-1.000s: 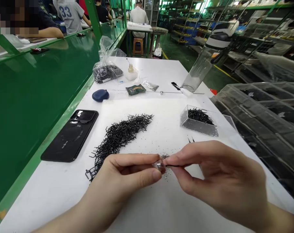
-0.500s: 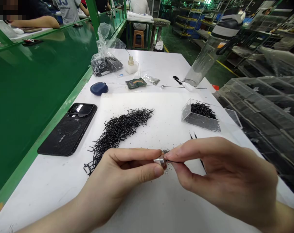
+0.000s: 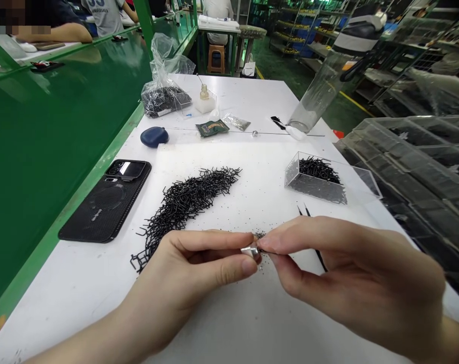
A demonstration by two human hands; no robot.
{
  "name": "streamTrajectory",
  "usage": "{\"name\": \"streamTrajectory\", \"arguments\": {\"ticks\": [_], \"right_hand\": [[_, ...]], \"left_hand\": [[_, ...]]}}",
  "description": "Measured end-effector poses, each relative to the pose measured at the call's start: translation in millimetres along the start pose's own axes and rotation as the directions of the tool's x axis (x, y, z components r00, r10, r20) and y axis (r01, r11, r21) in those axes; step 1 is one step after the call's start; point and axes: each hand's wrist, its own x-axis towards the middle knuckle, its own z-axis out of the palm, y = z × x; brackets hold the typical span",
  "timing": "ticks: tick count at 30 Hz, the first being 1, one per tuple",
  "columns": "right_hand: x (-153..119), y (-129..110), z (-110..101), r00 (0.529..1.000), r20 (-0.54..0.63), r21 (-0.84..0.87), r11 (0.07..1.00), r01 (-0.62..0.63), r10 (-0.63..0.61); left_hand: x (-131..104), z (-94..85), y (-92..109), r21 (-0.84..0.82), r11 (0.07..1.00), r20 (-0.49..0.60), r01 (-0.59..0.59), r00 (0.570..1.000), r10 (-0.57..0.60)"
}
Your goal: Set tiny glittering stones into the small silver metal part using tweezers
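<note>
Between the thumb and fingers of my left hand [image 3: 199, 268] is a small silvery metal piece [image 3: 249, 251]. My right hand [image 3: 350, 278] pinches a thin black piece [image 3: 267, 252], whose tip meets the right end of the metal piece; most of it is hidden by the fingers. Behind my left hand lies a curved heap of bent black pieces [image 3: 191, 202]. Dark tweezers [image 3: 305, 210] rest on the table, partly covered by my right hand. Fine dark specks [image 3: 260, 235] are scattered just beyond my fingertips.
A black phone [image 3: 103, 207] lies at the left, with a dark blue case [image 3: 154, 137] beyond it. To the right stands a clear box [image 3: 313, 189] of black pieces. Farther back are a bottle [image 3: 316, 96], a plastic bag [image 3: 163, 96] and a green packet [image 3: 212, 128].
My right hand has shifted very slightly, and the view has moved a little. Both hands keep their pinch, with the metal piece and the black piece still touching.
</note>
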Motion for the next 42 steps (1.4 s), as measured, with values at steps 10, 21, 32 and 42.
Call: {"name": "streamTrajectory", "arguments": {"ticks": [10,21,32,42], "right_hand": [[3.7,-0.1,-0.8,0.997,-0.014,-0.008,0.997,0.079,-0.079],[1.8,3.1,-2.2,0.996,-0.023,-0.048,0.995,0.088,-0.089],[-0.3,4.6,-1.7,0.995,-0.003,-0.061,0.994,0.096,-0.097],[1.4,2.7,-2.2,0.998,-0.015,0.023,0.998,0.065,-0.065]], "left_hand": [[0.4,-1.7,-0.4,-0.037,0.999,0.024,0.007,1.000,-0.006],[0.0,-1.2,-1.5,-0.029,0.999,0.040,-0.019,0.999,0.020],[1.5,-2.1,-2.9,-0.056,0.998,0.061,-0.035,0.997,0.039],[2.6,0.5,-2.6,-0.139,0.989,0.068,-0.045,0.996,0.055]]}}
